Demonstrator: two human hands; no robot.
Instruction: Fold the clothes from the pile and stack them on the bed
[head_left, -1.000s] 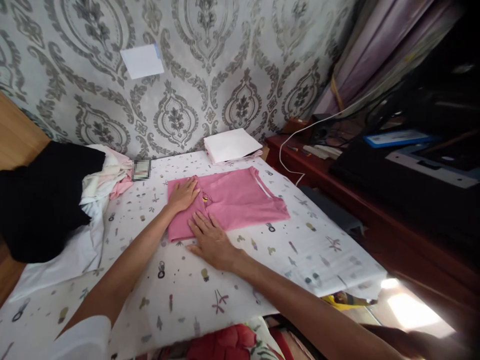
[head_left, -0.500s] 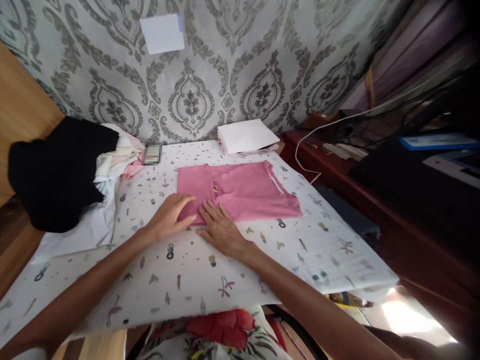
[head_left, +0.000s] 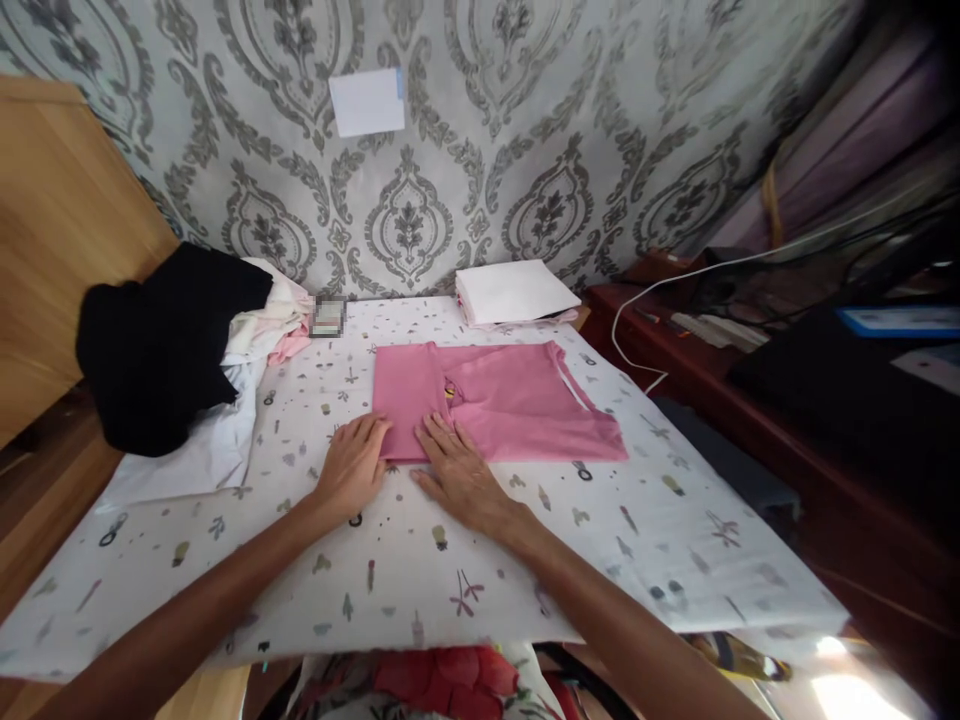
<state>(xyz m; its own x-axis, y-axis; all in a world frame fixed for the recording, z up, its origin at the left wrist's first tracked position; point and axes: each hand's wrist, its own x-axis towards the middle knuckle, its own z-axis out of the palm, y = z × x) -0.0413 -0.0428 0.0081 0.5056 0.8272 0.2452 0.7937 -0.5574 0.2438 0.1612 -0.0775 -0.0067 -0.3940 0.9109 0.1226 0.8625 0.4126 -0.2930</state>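
A pink T-shirt (head_left: 517,400) lies on a patterned white cloth, its left part folded over in a flat panel. A small dark and yellow spot shows at the fold. My left hand (head_left: 352,465) is at the shirt's near left corner, fingers bent together over the edge with the thumb close below; the grip itself is partly hidden. Flat on the near side of the shirt, beside the fold, rests my right hand (head_left: 461,475), its fingers stretched out and the thumb apart on the cloth.
Black clothing (head_left: 161,350) lies over white and pink garments (head_left: 274,315) at the left, by a wooden board (head_left: 75,250). A stack of folded clothes topped with white (head_left: 517,290) stands at the back. A dark red desk (head_left: 720,390) with a white cable (head_left: 622,335) borders the right.
My left hand has drawn its fingers together at the shirt's near left corner, where they were spread above the panel. My right hand stays on the shirt. The camera view has shifted slightly.
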